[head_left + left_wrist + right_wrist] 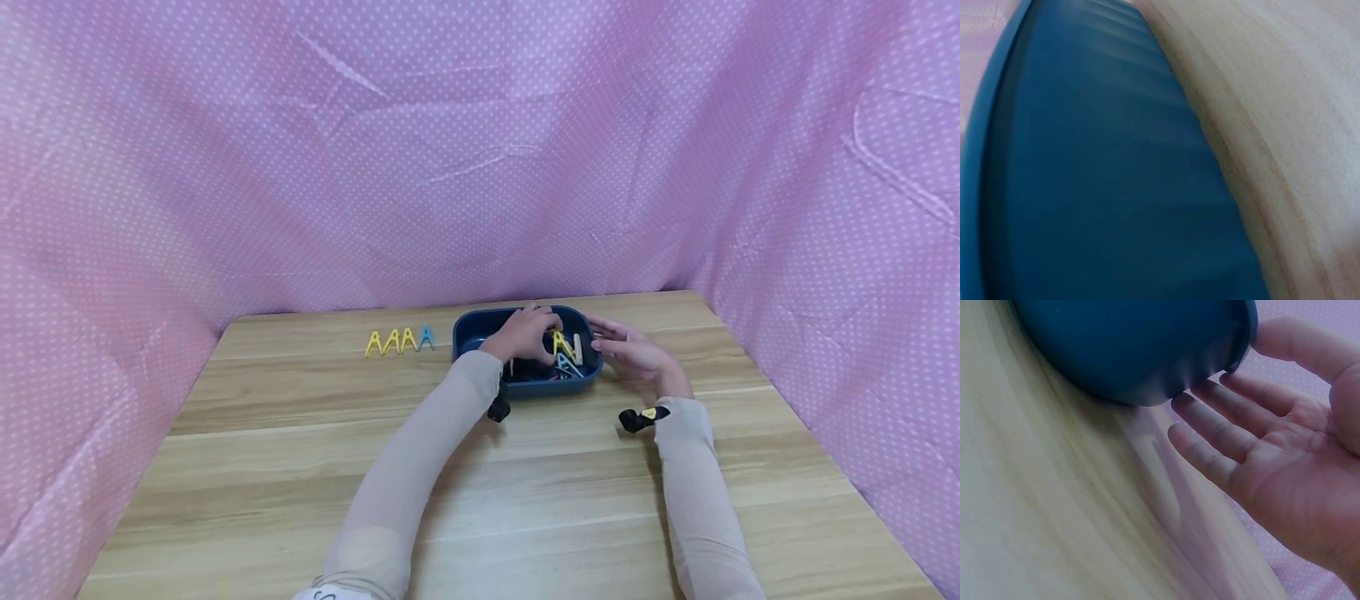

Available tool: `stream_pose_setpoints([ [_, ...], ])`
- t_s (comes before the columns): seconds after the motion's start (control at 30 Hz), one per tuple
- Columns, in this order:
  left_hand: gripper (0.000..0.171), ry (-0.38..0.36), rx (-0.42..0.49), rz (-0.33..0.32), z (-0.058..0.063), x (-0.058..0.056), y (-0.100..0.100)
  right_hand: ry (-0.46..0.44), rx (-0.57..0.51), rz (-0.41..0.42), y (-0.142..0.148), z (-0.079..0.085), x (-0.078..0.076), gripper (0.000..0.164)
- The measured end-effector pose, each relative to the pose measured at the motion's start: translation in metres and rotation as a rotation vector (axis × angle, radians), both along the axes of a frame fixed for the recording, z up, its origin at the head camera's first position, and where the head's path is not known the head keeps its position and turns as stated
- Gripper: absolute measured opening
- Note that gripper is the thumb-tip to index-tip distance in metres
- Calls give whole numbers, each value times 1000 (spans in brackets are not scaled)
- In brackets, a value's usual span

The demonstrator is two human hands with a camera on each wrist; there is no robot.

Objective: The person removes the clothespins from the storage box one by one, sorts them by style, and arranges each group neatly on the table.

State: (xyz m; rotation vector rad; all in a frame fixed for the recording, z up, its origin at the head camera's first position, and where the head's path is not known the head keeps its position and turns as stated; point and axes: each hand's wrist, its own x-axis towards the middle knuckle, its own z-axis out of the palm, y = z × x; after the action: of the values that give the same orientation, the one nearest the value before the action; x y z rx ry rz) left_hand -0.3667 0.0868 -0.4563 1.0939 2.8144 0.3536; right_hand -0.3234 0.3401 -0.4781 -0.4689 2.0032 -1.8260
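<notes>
A dark blue plastic bin [528,389] stands near the back of the table with clothespins in it. My left hand [527,333] reaches down into it, fingers bent, beside a yellow clothespin [560,342]. Whether its fingertips pinch anything is unclear. A light blue clothespin [567,365] and a pale wooden-looking clothespin [577,348] lie close by inside. At the bin's right end is my right hand [632,348]; in the right wrist view its fingers stretch loosely toward the outer wall, thumb at the rim. The left wrist view shows mainly the bin's outer wall [1110,156], the left hand hidden.
Left of the bin, several clothespins stand in a row on the wooden table [300,467]: yellow clothespins [391,341] and a blue clothespin [426,337] at the right end. A pink dotted cloth [480,167] hangs behind and at both sides.
</notes>
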Motion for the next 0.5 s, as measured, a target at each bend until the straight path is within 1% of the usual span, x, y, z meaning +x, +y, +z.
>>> stream_pose_setpoints([
  [0.17, 58, -1, 33, -5, 5, 1, -3, -21, -17, 13, 0, 1, 0, 67],
  [0.27, 58, 2, 49, -4, 8, 1, -5, -18, -13, 11, 0, 0, -1, 67],
  [0.5, 59, 3, 92, -40, 17, 4, -7, 2, 4, 5, 1, -2, -2, 66],
])
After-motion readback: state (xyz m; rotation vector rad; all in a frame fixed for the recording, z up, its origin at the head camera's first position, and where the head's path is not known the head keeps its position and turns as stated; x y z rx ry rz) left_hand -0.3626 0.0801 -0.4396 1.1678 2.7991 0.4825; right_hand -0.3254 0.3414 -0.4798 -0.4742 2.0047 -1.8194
